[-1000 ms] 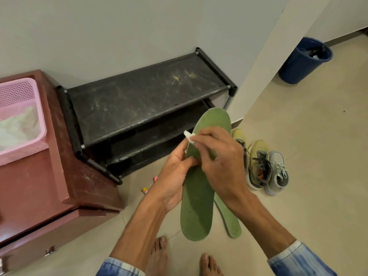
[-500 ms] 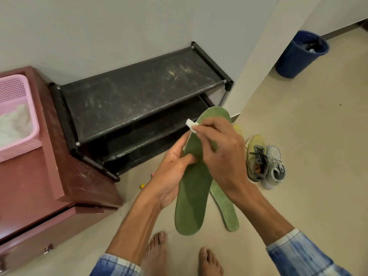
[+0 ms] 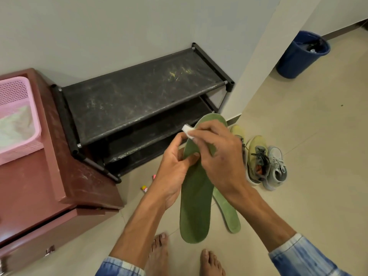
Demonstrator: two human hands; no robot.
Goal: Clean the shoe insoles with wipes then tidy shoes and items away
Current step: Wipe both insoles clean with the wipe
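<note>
My left hand [image 3: 175, 172] grips a green insole [image 3: 196, 208] by its left edge, thumb on top, holding it above the floor with its toe end pointing away from me. My right hand [image 3: 217, 158] pinches a small white wipe [image 3: 188, 132] and presses it on the upper part of that insole. A second green insole [image 3: 228, 213] lies on the floor, partly hidden under the held one. The yellow-green shoes [image 3: 256, 160] stand on the floor to the right, one partly behind my right hand.
A grey shoe [image 3: 275, 168] stands beside the yellow-green pair. A black two-tier shoe rack [image 3: 139, 96] is against the wall. A maroon cabinet [image 3: 39, 186] with a pink basket [image 3: 18, 120] is at left. A blue bin [image 3: 300, 54] stands far right. Small coloured bits [image 3: 144, 188] lie on the floor.
My right hand with the wipe has shifted slightly up along the insole's toe end. My left hand keeps the same grip on the insole.
</note>
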